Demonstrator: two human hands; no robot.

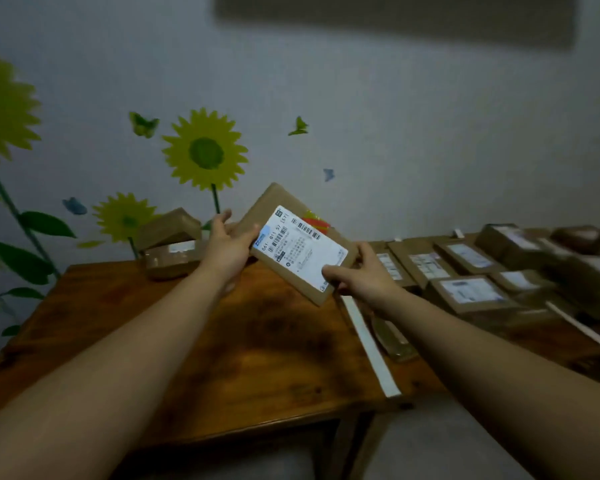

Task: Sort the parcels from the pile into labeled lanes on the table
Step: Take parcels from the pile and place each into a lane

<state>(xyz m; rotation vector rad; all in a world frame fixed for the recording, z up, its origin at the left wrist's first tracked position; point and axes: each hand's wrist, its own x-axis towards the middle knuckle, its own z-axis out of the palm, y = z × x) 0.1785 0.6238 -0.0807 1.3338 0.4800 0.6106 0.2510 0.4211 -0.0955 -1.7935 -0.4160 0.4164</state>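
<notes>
Setting: room in a home, put to use for sorting post.
- Pale painted wall (395, 116) with stick-on decals: sunflowers (205, 150) on green stems, butterflies (143, 123).
- Wooden bench (257, 358), stained brown, with visible grain.
- On it, to the right: brown cardboard parcels (468, 292) bearing printed shipping labels, laid in rows, with white strips (368, 344) between the rows.
- At the far end by the wall: small pile of parcels (170, 247), one tilted on another.
- Dark panel (395, 19) high on the wall, too blurred to name.

White shipping label (302, 252) on the parcel (278, 197) I hold reads "861- 811 57 [57]", beside barcodes. Finer print illegible. Labels on the other parcels (471, 294) too blurred to read.
</notes>
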